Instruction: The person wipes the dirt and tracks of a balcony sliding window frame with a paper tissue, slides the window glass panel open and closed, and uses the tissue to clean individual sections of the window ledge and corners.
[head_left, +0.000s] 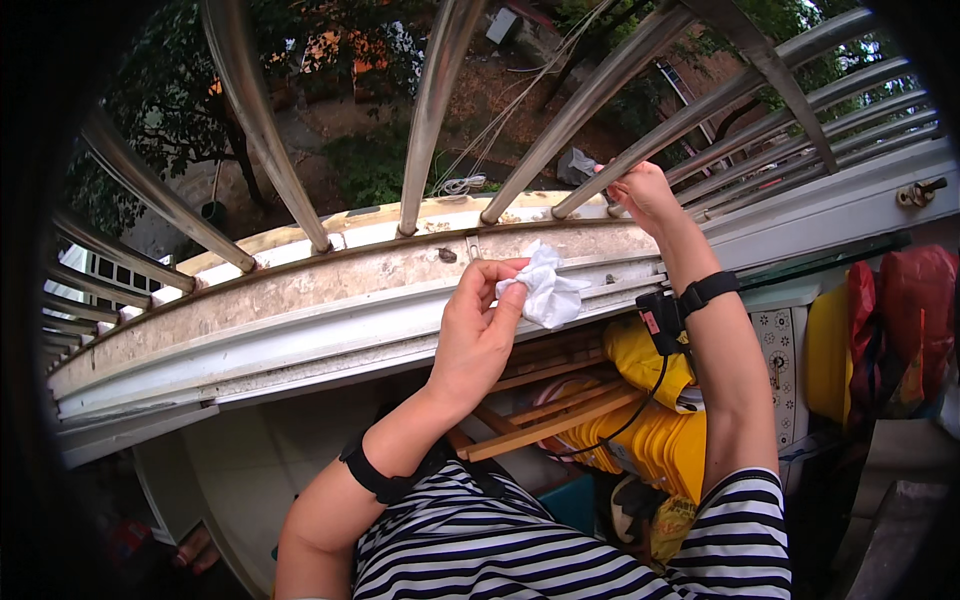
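Between the thumb and fingers of my left hand (484, 315) is a crumpled white tissue (553, 289), held just above the window ledge. My right hand (641, 191) is raised at one of the metal bars (679, 127), its fingers curled and partly hidden there. Beyond that bar, right by the fingertips, shows a crumpled grey-white piece (576, 166). Whether the fingers grip it or only the bar cannot be made out. Below both hands runs the white sliding-window track (300, 334), dirty in its grooves. The stone sill (360, 266) outside it is stained.
Metal bars (424, 120) fence the opening, with trees and ground far below. A coil of cable (461, 184) lies outside them. Inside stand a wooden folding frame (555, 431), yellow plastic items (637, 442), a patterned white cabinet (780, 367) and red bags (919, 315). A cable hangs from my right wrist device (661, 322).
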